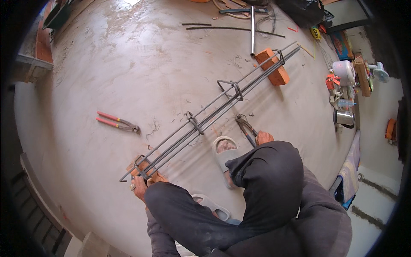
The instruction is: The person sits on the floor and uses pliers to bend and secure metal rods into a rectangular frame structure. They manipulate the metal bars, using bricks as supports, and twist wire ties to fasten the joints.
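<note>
A long cage of steel rebar (pixel 216 109) lies diagonally across the floor, several bars tied through dark bent stirrups. Its near left end rests on an orange brick (pixel 159 177), its far right end on another orange brick (pixel 278 75). My left hand (pixel 138 188), with a ring on it, is closed at the near left end of the cage; my knee hides part of it. In my right hand (pixel 264 137), beside my right knee, are dark-handled pincers (pixel 245 128), jaws pointing away from me toward the cage. Red-handled pincers (pixel 119 123) lie at the left.
Short wire scraps (pixel 154 127) are scattered around the cage. Beyond it lie loose dark rods (pixel 233 28), a metal tube (pixel 252 32) and a black bag (pixel 299 12). Along the right wall stand a white rice cooker (pixel 343 72), a kettle (pixel 343 117) and a small fan (pixel 380 73).
</note>
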A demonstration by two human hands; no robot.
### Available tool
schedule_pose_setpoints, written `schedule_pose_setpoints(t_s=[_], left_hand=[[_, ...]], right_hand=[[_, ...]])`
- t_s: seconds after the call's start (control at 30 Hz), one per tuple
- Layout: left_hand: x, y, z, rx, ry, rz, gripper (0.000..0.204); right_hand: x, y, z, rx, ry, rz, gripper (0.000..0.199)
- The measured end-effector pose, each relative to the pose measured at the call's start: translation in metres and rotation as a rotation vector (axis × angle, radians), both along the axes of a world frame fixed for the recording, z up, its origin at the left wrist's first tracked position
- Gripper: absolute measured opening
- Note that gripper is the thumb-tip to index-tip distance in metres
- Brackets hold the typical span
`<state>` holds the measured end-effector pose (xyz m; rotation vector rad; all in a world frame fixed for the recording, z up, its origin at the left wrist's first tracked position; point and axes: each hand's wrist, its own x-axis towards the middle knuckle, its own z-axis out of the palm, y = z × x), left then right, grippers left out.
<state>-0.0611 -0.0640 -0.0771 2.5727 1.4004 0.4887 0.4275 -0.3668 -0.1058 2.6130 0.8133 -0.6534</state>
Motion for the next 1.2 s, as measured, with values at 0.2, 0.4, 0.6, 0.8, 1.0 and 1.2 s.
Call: schedule_pose_setpoints(t_s=[0.2, 0.4, 0.6, 0.8, 1.0, 1.2], left_hand=[[0.017, -0.003, 0.02, -0.027, -0.049, -0.041, 0.044], [0.027, -0.007, 0.017, -0.002, -0.106, 0.004, 0.046], [-0.013, -0.008, -0.007, -0.033, -0.161, -0.023, 0.04], [0.012, 0.006, 0.021, -0.179, 0.0, -0.036, 0.03], [0.013, -0.006, 0.028, -0.016, 0.084, 0.034, 0.033], [0.018, 0.009, 0.04, -0.182, -0.088, -0.023, 0.026]], right_hand=[[0.003, -0.001, 0.001, -0.07, -0.007, -0.193, 0.017], [0.014, 0.013, 0.015, -0.05, -0.025, -0.144, 0.016], [-0.015, 0.022, 0.004, 0.043, 0.072, 0.003, 0.015], [0.018, -0.009, 0.039, 0.068, 0.162, 0.1, 0.014], [0.044, 0.003, 0.049, 0.026, 0.237, 0.162, 0.014], [0.059, 0.007, 0.057, 0.009, 0.257, 0.158, 0.014]])
